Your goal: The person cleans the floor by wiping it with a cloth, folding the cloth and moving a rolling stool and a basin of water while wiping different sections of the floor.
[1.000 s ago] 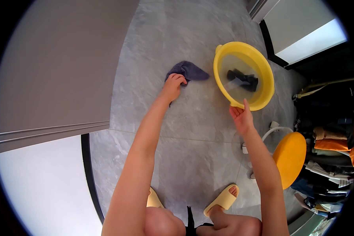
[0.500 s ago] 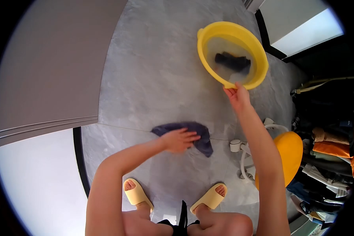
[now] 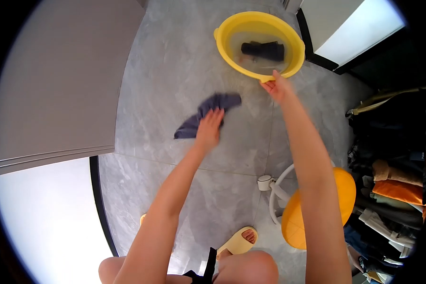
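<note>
My left hand (image 3: 210,128) lies with fingers stretched out on a dark purple-grey cloth (image 3: 189,127), pressing it against the grey tiled floor. The cloth is spread and wrinkled under the fingers. Ahead and to the right stands a yellow plastic basin (image 3: 231,60) holding cloudy water. A dark, bundled cloth (image 3: 265,50) lies in that water. Fingers of my right hand (image 3: 278,88) are closed on the basin's near rim, with the thumb over the edge.
Beside my right forearm is a yellow-seated stool (image 3: 296,222) with a white frame and a caster (image 3: 265,182). Clothes (image 3: 397,191) are piled along the right. A grey-brown panel (image 3: 57,85) borders the left. My yellow slipper (image 3: 240,240) shows near the bottom.
My left hand has pushed the cloth forward and slightly left across the floor, away from my feet. The right hand still grips the basin rim. The view has shifted a little.
</note>
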The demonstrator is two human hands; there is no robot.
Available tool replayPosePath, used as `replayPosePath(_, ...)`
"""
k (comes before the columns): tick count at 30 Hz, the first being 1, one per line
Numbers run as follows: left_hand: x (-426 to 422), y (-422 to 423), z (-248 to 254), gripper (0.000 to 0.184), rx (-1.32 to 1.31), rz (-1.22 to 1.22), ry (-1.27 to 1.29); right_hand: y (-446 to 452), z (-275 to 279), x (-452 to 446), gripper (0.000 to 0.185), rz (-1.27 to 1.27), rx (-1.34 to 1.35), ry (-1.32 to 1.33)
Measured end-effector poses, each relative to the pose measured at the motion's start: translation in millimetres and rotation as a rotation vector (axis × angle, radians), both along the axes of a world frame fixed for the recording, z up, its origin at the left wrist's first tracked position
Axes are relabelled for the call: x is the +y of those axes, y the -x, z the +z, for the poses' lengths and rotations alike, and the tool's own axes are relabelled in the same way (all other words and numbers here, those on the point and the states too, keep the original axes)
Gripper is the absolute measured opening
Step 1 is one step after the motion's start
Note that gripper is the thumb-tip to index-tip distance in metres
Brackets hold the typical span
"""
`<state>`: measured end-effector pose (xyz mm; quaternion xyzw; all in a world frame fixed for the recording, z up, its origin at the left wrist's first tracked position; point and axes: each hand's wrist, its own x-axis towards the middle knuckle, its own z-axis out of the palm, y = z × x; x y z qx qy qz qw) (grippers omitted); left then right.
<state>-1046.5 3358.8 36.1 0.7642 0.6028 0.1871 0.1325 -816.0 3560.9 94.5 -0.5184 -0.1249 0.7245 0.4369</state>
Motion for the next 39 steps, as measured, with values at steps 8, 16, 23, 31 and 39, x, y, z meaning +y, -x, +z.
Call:
replayPosePath(8,-164,-62,37,0.062,0.182,-0.62,0.3,-19,-5,-98,0.037,0.134,-0.405,-0.083)
replayPosePath(16,20,-49,40,0.064,0.272,-0.648,0.319,-91,-51,-196,0.025,0.035,-0.859,-0.283)
replayPosePath(23,58,-64,-1,0.043,0.018,-0.423,-0.094,-118,-41,-222,0.021,-0.188,-1.075,-0.381)
replayPosePath(31,-39,-191,18,0.054,0.1,-1.288,0.205,-146,-8,-223,0.025,-0.602,-0.882,-0.263)
replayPosePath(39,119,-238,5,0.056,0.012,-0.545,-0.105,-118,-24,-227,0.027,-0.224,-1.114,-0.311)
